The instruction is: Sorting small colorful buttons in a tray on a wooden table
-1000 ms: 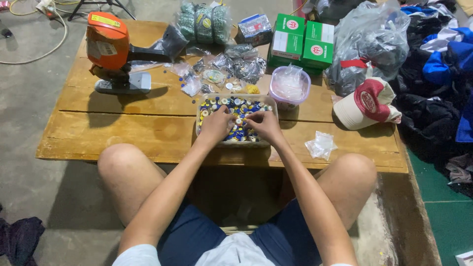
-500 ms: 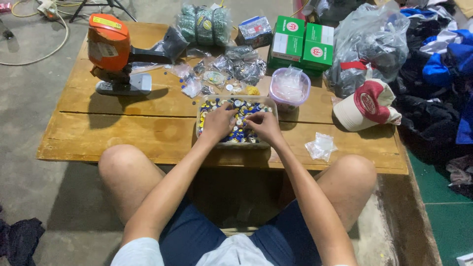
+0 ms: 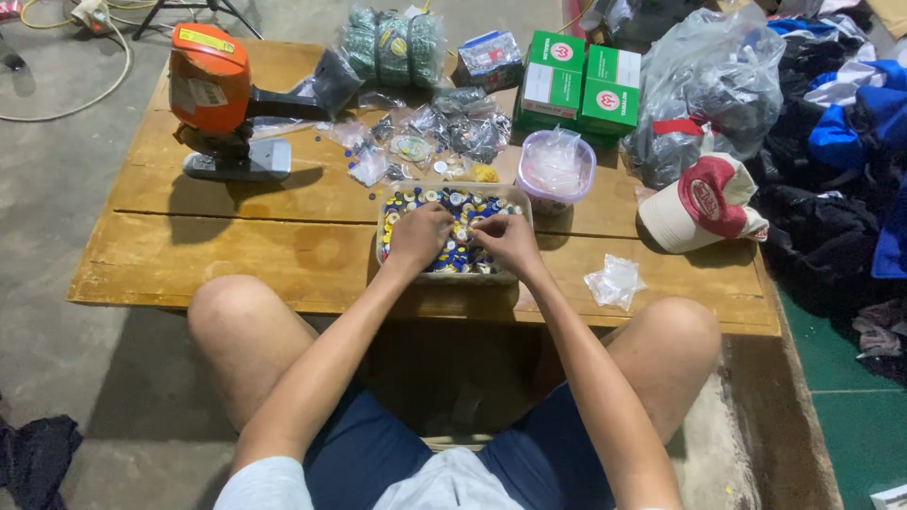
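Note:
A clear rectangular tray (image 3: 389,200) full of several small round pieces in blue, yellow and white sits near the front edge of a low wooden table (image 3: 283,246). Both hands are inside it. My left hand (image 3: 420,236) rests on the pieces at the tray's left-middle, fingers curled down. My right hand (image 3: 505,238) is just right of it, fingertips pinched over the pieces in the middle. The two hands nearly touch. Whether either holds a piece is hidden by the fingers.
An orange machine (image 3: 215,94) stands at the table's back left. Small plastic bags (image 3: 425,132), wrapped green rolls (image 3: 392,42), green boxes (image 3: 581,90), a round lidded tub (image 3: 556,170), a red-and-white cap (image 3: 704,203) and a crumpled bag (image 3: 614,280) lie around. Clothes pile up on the right.
Both hands have moved closer together over the middle of the tray; the left hand shifted right. Nothing else on the table moved.

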